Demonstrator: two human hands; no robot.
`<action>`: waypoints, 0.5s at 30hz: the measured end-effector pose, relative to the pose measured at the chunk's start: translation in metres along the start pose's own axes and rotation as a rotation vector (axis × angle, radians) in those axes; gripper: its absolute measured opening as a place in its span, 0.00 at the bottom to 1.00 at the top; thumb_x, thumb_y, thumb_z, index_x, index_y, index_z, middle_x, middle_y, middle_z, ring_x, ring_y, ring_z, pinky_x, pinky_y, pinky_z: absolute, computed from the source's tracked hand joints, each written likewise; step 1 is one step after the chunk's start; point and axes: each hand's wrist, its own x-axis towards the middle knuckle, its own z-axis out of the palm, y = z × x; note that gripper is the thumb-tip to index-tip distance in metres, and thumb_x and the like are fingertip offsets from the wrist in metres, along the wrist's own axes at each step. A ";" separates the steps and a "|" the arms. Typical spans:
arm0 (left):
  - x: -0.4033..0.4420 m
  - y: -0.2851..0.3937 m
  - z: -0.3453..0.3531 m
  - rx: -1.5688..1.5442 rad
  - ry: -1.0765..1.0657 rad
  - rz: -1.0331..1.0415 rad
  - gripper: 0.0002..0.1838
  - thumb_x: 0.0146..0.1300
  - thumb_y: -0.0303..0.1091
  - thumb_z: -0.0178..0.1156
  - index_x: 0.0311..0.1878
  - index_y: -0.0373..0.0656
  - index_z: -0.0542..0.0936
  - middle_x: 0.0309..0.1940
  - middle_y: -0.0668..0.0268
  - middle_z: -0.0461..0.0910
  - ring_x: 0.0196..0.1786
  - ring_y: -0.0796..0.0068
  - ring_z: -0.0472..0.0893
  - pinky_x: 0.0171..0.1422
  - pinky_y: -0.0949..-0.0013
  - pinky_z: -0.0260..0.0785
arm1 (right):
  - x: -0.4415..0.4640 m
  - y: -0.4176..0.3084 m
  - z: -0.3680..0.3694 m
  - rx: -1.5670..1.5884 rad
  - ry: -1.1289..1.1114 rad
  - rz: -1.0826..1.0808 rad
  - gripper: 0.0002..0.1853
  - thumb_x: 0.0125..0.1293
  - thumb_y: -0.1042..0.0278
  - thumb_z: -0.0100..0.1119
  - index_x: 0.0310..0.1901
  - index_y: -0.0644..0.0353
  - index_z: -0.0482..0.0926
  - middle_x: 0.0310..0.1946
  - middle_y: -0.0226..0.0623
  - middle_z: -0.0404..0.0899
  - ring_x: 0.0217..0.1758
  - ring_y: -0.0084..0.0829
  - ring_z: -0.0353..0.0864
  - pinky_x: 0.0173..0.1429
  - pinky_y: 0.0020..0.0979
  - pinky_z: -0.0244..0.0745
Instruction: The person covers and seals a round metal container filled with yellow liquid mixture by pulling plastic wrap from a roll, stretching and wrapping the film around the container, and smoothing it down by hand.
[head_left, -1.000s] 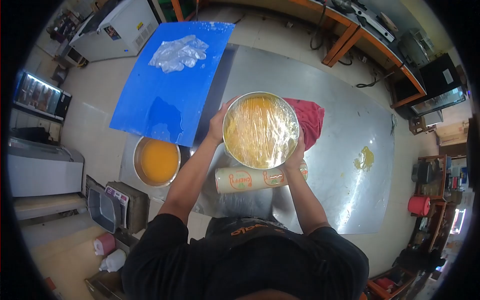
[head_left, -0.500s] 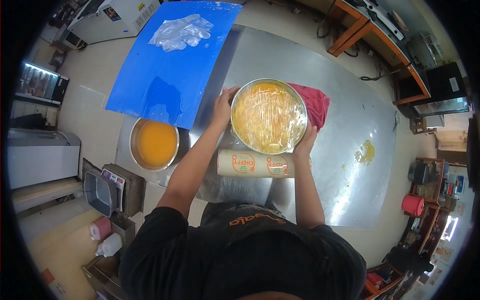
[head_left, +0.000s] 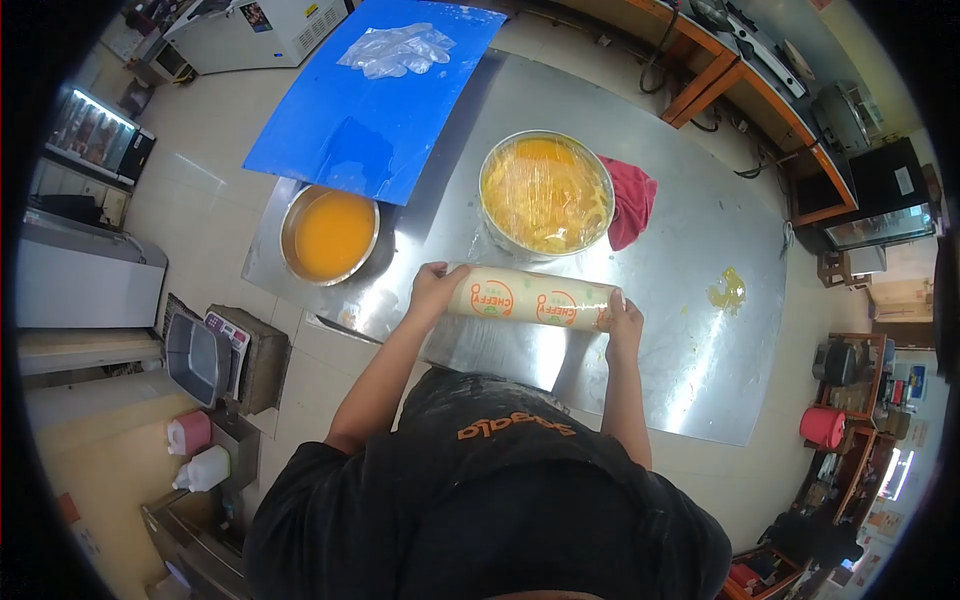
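A large roll of cling film (head_left: 535, 298), printed with orange CHEFFY logos, lies crosswise in front of my body. My left hand (head_left: 436, 288) grips its left end, and my right hand (head_left: 622, 318) has hold of the right end. Just beyond the roll stands a round metal pot (head_left: 487, 215) covered with clear wrinkled film; yellow-orange food (head_left: 545, 200) shows through it. A red cloth (head_left: 632, 203) lies against the pot's right side.
The steel table (head_left: 690, 240) carries a second pot (head_left: 290, 245) of orange liquid at left. A blue board (head_left: 400, 100) with clear plastic gloves (head_left: 395, 50) on it overhangs that pot's back edge. A yellow spill (head_left: 728, 290) marks the right side.
Both hands have let go of the film-covered pot and taken hold of the roll's two ends. The pot now sits farther from the roll.
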 end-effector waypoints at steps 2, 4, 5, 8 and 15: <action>-0.017 0.019 -0.012 -0.109 -0.086 -0.083 0.37 0.58 0.44 0.72 0.59 0.23 0.69 0.40 0.53 0.83 0.39 0.70 0.84 0.44 0.71 0.76 | -0.018 -0.017 0.002 0.036 -0.066 -0.060 0.19 0.74 0.58 0.57 0.49 0.71 0.78 0.39 0.40 0.83 0.38 0.24 0.80 0.47 0.28 0.74; -0.043 0.040 -0.023 -0.179 -0.140 -0.105 0.35 0.60 0.40 0.71 0.61 0.26 0.67 0.40 0.53 0.84 0.39 0.72 0.84 0.43 0.71 0.76 | -0.033 -0.026 0.000 0.058 -0.116 -0.091 0.17 0.74 0.59 0.56 0.48 0.69 0.78 0.39 0.38 0.83 0.40 0.23 0.79 0.50 0.28 0.73; -0.054 0.044 -0.025 -0.224 -0.104 -0.039 0.33 0.61 0.37 0.70 0.62 0.27 0.66 0.40 0.53 0.84 0.40 0.71 0.84 0.44 0.72 0.76 | -0.041 -0.029 -0.002 0.068 -0.140 -0.106 0.16 0.74 0.60 0.56 0.47 0.68 0.78 0.39 0.37 0.83 0.41 0.23 0.79 0.51 0.28 0.72; -0.078 0.047 -0.038 -0.343 -0.028 0.136 0.29 0.62 0.27 0.66 0.63 0.36 0.64 0.42 0.55 0.85 0.44 0.70 0.84 0.50 0.72 0.73 | -0.067 -0.038 -0.009 0.083 -0.220 -0.130 0.18 0.73 0.60 0.56 0.51 0.69 0.77 0.44 0.38 0.83 0.47 0.27 0.81 0.57 0.30 0.71; -0.125 0.084 -0.063 -0.714 -0.097 0.435 0.31 0.60 0.17 0.63 0.64 0.40 0.62 0.49 0.52 0.82 0.50 0.67 0.83 0.61 0.64 0.71 | -0.119 -0.105 -0.019 0.040 -0.279 -0.524 0.14 0.67 0.65 0.64 0.47 0.67 0.80 0.41 0.36 0.83 0.46 0.23 0.78 0.55 0.29 0.71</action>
